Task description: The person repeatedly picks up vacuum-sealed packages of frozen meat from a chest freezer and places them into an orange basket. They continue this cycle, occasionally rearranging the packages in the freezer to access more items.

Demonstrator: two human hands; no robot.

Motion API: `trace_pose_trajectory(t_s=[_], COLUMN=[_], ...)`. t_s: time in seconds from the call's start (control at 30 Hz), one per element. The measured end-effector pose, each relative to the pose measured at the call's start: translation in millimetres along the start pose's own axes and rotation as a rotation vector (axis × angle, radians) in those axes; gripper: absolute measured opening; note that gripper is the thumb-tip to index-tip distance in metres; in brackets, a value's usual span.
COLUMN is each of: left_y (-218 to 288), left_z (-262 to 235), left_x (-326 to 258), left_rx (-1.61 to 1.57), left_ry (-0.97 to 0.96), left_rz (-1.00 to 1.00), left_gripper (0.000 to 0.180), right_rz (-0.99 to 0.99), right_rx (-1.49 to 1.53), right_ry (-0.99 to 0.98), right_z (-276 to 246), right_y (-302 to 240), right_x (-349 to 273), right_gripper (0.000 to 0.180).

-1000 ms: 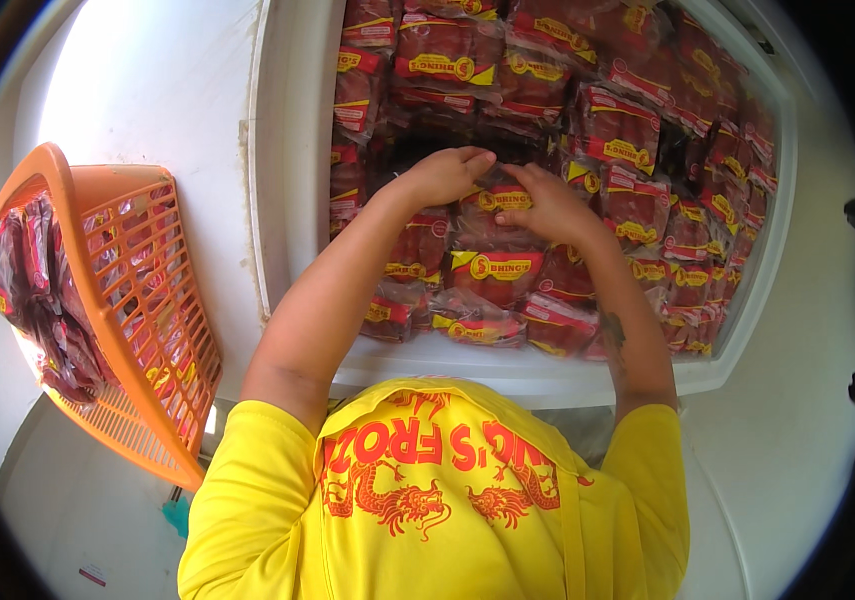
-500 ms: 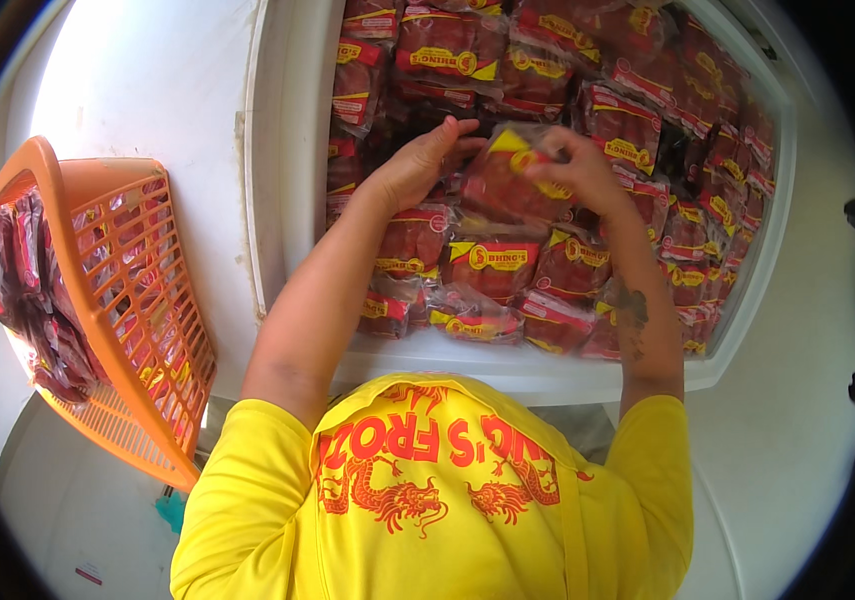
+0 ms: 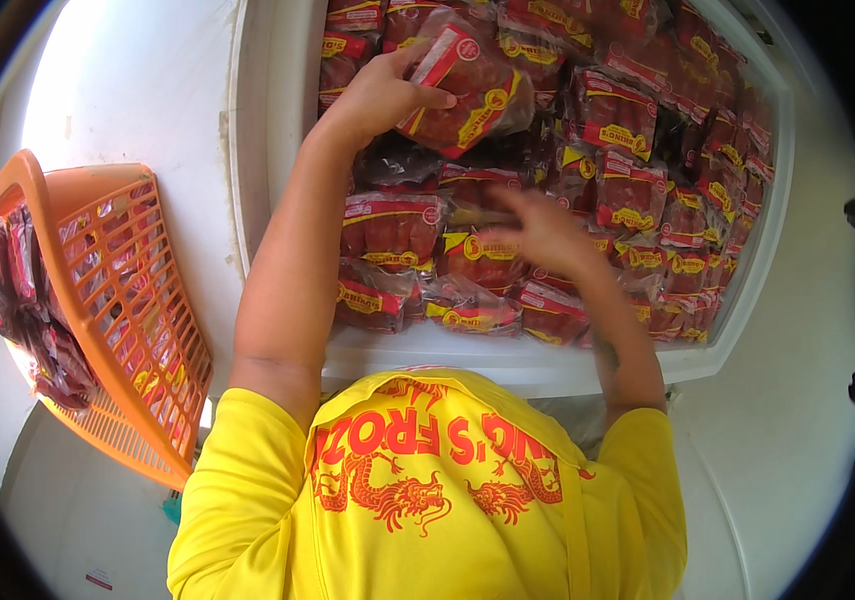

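Observation:
At the far left part of an open white chest [image 3: 537,372], which looks like a freezer, my left hand [image 3: 379,98] grips a clear plastic pack of red meat [image 3: 477,88] by its left edge. The pack has a red and yellow label and is tilted above the others. My right hand [image 3: 552,232], smeared by motion, hovers over the nearer packs with its fingers stretched out and nothing visible in them. Below it lies a similar meat pack [image 3: 482,262]. Dark gaps show between packs under my left hand.
Rows of the same packs [image 3: 627,190] fill the chest up to its right wall. To the left, an orange plastic basket [image 3: 112,300] stands tilted, with more packs [image 3: 17,280] inside. A white surface [image 3: 157,110] lies between basket and chest.
My right hand has let go of a pack and moved nearer to me. My left hand, empty before, has moved farther away and now holds a pack.

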State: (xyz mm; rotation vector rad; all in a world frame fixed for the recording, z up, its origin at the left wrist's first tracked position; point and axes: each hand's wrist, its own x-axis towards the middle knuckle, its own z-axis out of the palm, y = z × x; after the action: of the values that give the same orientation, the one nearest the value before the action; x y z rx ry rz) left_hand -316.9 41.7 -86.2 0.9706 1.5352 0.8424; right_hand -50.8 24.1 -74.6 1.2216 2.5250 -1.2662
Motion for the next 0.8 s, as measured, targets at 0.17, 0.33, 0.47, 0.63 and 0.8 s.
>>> trace_pose_trajectory(t_s=[0.17,0.33,0.47,0.63,0.8], left_y=[4.2,-8.7,-17.3,-28.1,-37.1], left_z=[2.5,54.9,93.0,92.3,89.5], left_x=[13.7,23.6,25.1,27.0,29.9], left_rx=[0.105,0.27,0.767,0.564,0.423], left_ry=[-0.486,-0.924,-0.903,-0.965,-0.883], left_rz=[-0.18,-0.213,-0.081,-0.182,-0.182], left_gripper=[0.056,0.058,0.073,0.084,0.083], right_rz=[-0.073,-0.185,-0.168,-0.205,-0.03], right_rx=[-0.249,-0.219,-0.177,-0.157,-0.148], right_ry=[-0.228,-0.062,0.005,0.125,0.027], right_z=[0.6,1.7,5.7,13.4,20.5], right_y=[-26.8,-35.9,-33.6,-23.5,-10.3], right_x=[-37.0,-63.1,-71.6,-62.8,-43.3], right_gripper=[0.04,0.039,0.035,0.03,0.03])
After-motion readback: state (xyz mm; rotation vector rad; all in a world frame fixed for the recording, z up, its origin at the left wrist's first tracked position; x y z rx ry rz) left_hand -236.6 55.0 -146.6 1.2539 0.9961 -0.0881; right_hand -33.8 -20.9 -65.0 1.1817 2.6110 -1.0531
